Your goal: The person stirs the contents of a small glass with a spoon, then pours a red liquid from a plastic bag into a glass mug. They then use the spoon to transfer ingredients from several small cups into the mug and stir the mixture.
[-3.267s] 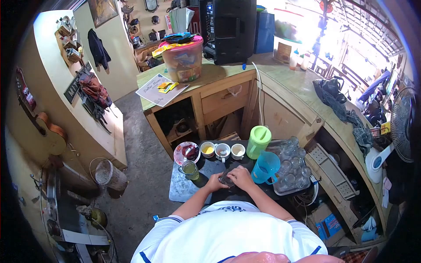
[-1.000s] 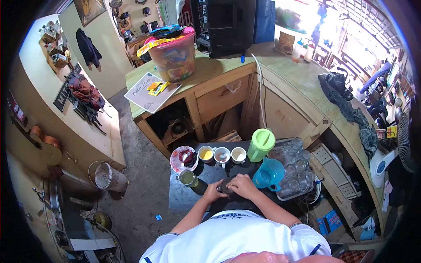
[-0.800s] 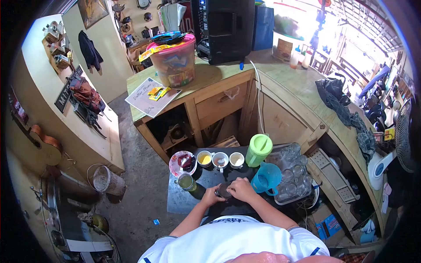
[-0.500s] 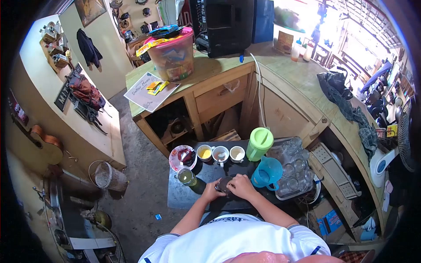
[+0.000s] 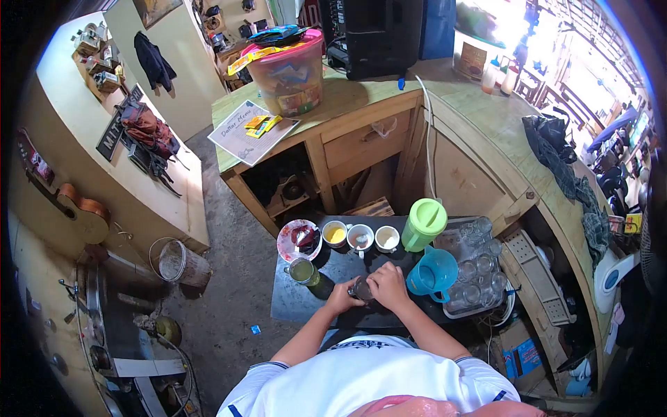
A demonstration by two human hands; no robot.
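Observation:
At the near side of the low dark table (image 5: 292, 299), my left hand (image 5: 342, 297) is closed round a glass mug (image 5: 361, 290) with dark contents. My right hand (image 5: 389, 285) has its fingers bent together at the mug's right side and rim; whatever they hold is hidden. Left of them stands a glass mug of greenish liquid (image 5: 301, 270). Behind sit a patterned bowl (image 5: 283, 243) with dark red items, a cup of yellow stuff (image 5: 335, 235), a cup with a spoon-like piece (image 5: 359, 239) and a cup of pale powder (image 5: 386, 240). A blue pitcher (image 5: 432, 270) is right of my right hand.
A green lidded pitcher (image 5: 425, 224) stands behind the blue one. Several glasses lie on a clear tray (image 5: 455, 302) at the right. Beyond is a wooden counter (image 5: 361, 90) with a pink-rimmed tub (image 5: 292, 83) and a menu sheet (image 5: 240, 142). A bucket (image 5: 182, 263) stands on the floor.
The view has shifted, so the surroundings appear farther right. Both hands stay at the dark mug; my right hand looks slightly turned, with its fingers lower at the mug's side.

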